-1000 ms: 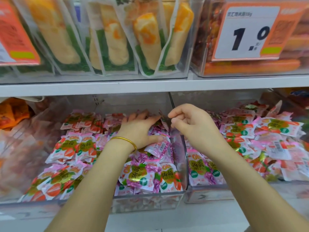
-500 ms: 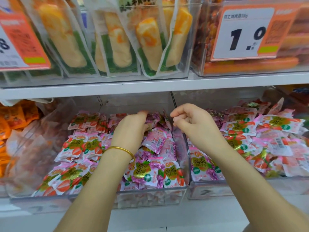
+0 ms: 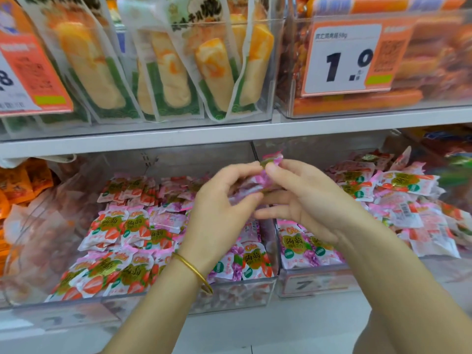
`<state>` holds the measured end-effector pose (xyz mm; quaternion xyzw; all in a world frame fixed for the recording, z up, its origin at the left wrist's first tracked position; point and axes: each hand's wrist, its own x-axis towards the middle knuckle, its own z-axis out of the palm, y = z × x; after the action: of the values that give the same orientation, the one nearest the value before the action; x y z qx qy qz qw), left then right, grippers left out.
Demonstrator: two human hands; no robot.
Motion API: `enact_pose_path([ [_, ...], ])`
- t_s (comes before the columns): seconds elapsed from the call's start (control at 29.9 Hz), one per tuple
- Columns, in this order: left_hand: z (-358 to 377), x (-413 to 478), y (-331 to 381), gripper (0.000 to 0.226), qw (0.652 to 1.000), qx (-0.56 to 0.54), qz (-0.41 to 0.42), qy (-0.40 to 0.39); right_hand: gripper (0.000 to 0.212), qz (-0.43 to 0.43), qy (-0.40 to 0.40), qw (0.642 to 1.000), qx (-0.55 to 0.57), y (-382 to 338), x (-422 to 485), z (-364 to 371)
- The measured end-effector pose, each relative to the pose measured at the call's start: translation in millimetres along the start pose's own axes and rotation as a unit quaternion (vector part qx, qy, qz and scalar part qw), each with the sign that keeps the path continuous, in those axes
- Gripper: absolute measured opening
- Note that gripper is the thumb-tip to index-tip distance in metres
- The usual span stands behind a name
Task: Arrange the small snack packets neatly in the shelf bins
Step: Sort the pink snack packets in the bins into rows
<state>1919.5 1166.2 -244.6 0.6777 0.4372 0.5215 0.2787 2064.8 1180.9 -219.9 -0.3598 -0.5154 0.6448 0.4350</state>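
Two clear shelf bins sit side by side on the lower shelf, the left bin [image 3: 237,290] and the right bin [image 3: 314,282], both filled with small pink, red and purple snack packets [image 3: 120,231]. Above the divider between them, my left hand [image 3: 219,208] and my right hand [image 3: 304,198] meet and together pinch a small bunch of purple-pink packets [image 3: 258,182]. Their edges stick out above my fingers. My left wrist carries a gold bangle. More of the same packets [image 3: 403,185] lie heaped in the right bin.
The white shelf board [image 3: 229,134] runs just above my hands. Over it stand bins of long yellow snack bags [image 3: 158,70] and orange sausages [image 3: 357,102] behind a 1.0 price tag [image 3: 342,60]. At the left lie orange packets [image 3: 18,185] and a clear bag [image 3: 46,226].
My left hand rose out of the left bin with purple packets and came up to meet my right hand, which now shares the hold. The view has shifted slightly downward.
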Motion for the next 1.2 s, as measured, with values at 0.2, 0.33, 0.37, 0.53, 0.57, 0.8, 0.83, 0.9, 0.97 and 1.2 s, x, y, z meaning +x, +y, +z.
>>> enact_pose_path([
  [0.2,7,4,5,0.005,0.999,-0.037,-0.034,0.003,0.035,-0.022,-0.003,1.0,0.006,0,-3,-12],
  [0.33,6,7,3,0.013,0.997,0.006,-0.051,0.056,0.035,-0.023,0.019,0.999,-0.015,2,-2,-14],
  [0.37,7,7,3,0.024,0.996,0.018,-0.064,0.06,0.035,-0.022,0.026,0.999,-0.022,3,-1,-14],
  [0.53,10,10,2,0.052,0.971,-0.129,-0.199,0.023,0.032,-0.018,0.046,0.996,-0.071,4,2,-16],
  [0.57,10,11,1,0.039,0.966,-0.167,-0.198,0.015,0.03,-0.017,0.046,0.995,-0.084,3,3,-15],
  [0.8,8,12,2,0.038,0.954,-0.229,-0.186,0.059,0.017,-0.036,0.085,0.988,-0.127,7,4,-14],
  [0.83,8,12,3,0.038,0.952,-0.233,-0.188,0.059,0.017,-0.043,0.095,0.985,-0.14,7,4,-14],
  [0.9,6,12,2,0.034,0.948,-0.257,-0.184,0.045,0.017,-0.056,0.114,0.979,-0.159,8,4,-15],
  [0.97,6,12,4,0.029,0.931,-0.307,-0.196,0.035,0.012,-0.048,0.118,0.981,-0.149,6,3,-16],
  [1.2,0,14,2,0.025,0.908,-0.336,-0.234,0.087,0.049,0.064,-0.014,0.985,0.162,-3,1,-40],
])
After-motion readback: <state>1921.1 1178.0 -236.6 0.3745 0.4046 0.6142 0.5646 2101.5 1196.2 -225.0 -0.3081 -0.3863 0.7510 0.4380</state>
